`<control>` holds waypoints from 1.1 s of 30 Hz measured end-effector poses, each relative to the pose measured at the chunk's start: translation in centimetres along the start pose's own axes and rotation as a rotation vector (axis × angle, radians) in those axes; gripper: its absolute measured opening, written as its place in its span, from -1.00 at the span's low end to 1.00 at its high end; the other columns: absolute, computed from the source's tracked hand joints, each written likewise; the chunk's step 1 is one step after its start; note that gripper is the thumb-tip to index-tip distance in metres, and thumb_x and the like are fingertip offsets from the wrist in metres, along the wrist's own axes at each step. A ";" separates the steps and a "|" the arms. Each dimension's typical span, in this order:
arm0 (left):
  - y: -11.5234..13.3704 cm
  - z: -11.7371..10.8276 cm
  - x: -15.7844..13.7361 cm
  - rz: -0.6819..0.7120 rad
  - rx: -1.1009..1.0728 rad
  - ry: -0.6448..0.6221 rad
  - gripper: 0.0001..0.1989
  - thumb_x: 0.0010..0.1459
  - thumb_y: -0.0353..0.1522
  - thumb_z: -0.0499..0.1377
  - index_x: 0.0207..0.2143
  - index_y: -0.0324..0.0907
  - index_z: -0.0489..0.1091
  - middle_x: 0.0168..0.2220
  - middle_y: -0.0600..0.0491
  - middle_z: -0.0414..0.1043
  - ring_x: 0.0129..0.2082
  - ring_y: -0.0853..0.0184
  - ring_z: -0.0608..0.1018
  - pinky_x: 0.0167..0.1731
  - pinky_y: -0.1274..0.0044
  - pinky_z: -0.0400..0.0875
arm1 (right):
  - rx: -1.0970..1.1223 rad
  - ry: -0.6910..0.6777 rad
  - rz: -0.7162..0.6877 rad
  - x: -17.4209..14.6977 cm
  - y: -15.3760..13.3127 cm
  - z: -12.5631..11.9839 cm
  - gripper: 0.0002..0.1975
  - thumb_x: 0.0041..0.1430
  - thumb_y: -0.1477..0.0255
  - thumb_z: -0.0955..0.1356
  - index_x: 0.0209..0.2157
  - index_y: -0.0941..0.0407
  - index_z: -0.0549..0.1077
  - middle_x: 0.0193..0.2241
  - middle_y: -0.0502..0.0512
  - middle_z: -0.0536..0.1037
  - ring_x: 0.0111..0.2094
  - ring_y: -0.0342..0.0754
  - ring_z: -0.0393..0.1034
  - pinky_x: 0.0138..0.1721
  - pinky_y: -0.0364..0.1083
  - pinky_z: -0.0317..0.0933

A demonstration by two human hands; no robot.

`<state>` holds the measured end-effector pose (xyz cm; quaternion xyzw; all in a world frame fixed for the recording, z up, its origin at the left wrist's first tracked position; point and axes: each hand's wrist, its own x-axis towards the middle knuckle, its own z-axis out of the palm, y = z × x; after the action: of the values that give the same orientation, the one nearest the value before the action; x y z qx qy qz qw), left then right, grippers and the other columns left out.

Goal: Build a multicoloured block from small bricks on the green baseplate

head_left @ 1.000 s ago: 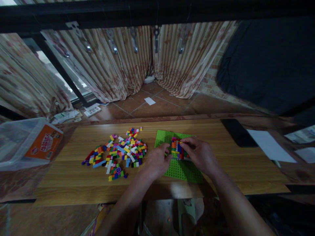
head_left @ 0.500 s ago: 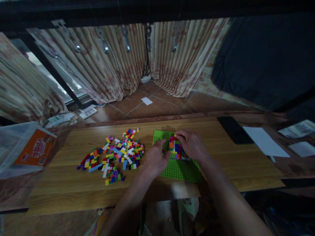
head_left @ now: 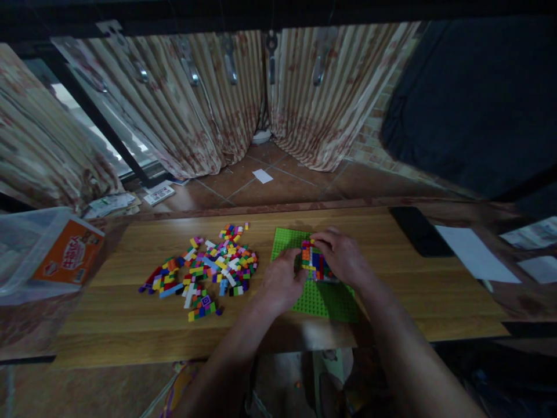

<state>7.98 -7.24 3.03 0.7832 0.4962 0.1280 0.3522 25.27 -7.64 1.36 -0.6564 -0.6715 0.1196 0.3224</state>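
A block structure of many colours (head_left: 317, 264) sits on a green studded baseplate (head_left: 324, 302) on the wooden table. At its far edge, my right hand (head_left: 342, 252) pinches a small yellow toy brick (head_left: 312, 240) with thumb and fingertips; the palm covers the structure's right part. My left hand (head_left: 282, 278) is by the structure's left side, index finger and thumb apart, their tips close to its edge. Whether those tips touch it, I cannot tell. Loose toy bricks (head_left: 226, 264) of mixed colours lie in a spread pile left of the baseplate.
A clear plastic bin (head_left: 39, 232) with an orange label stands off the table's left end. A black phone-like slab (head_left: 420, 231) and a white sheet (head_left: 474, 252) lie on the right. Curtains (head_left: 217, 110) hang beyond the table (head_left: 130, 325).
My left hand has moved slightly nearer the structure's left edge. The right hand stays at its far edge with the brick. The whole view has shifted a little.
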 end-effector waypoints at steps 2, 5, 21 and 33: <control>0.0 0.0 -0.1 0.003 0.000 -0.007 -0.55 0.17 -0.36 0.10 0.12 -0.22 0.30 -0.15 -0.08 0.53 -0.15 0.19 0.57 -0.06 0.39 0.42 | 0.019 0.000 0.005 -0.1 0.0 0.0 -0.78 0.22 0.46 0.26 -0.28 0.07 0.56 -0.30 0.08 0.55 -0.25 -0.05 0.45 -0.16 -0.07 0.27; 0.0 0.1 -0.1 0.001 -0.007 -0.018 -0.55 0.17 -0.35 0.10 0.12 -0.22 0.30 -0.13 -0.08 0.52 -0.15 0.20 0.56 -0.06 0.40 0.42 | 0.062 -0.020 0.024 -0.1 0.1 0.0 -0.79 0.21 0.45 0.27 -0.28 0.07 0.57 -0.27 0.08 0.59 -0.23 -0.04 0.47 -0.13 -0.06 0.29; -0.2 1.0 -0.2 0.036 -0.006 0.007 -0.56 0.16 -0.37 0.11 0.10 -0.25 0.29 -0.01 -0.14 0.46 -0.06 0.14 0.52 -0.02 0.36 0.38 | 0.084 0.026 0.075 -0.2 0.7 0.4 -0.83 0.17 0.37 0.33 -0.31 0.00 0.60 -0.27 0.05 0.65 -0.20 0.04 0.53 -0.06 0.03 0.33; -0.2 1.1 -0.2 0.031 -0.002 0.008 -0.60 0.16 -0.39 0.11 0.07 -0.24 0.31 -0.01 -0.14 0.48 -0.03 0.15 0.52 0.00 0.36 0.38 | 0.094 0.020 0.113 -0.3 0.0 0.7 -0.80 0.20 0.40 0.30 -0.29 0.03 0.59 -0.25 0.06 0.65 -0.19 0.00 0.53 -0.04 0.00 0.31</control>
<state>8.35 -7.85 2.10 0.7899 0.4855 0.1371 0.3486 24.82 -7.75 0.74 -0.6787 -0.6237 0.1626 0.3522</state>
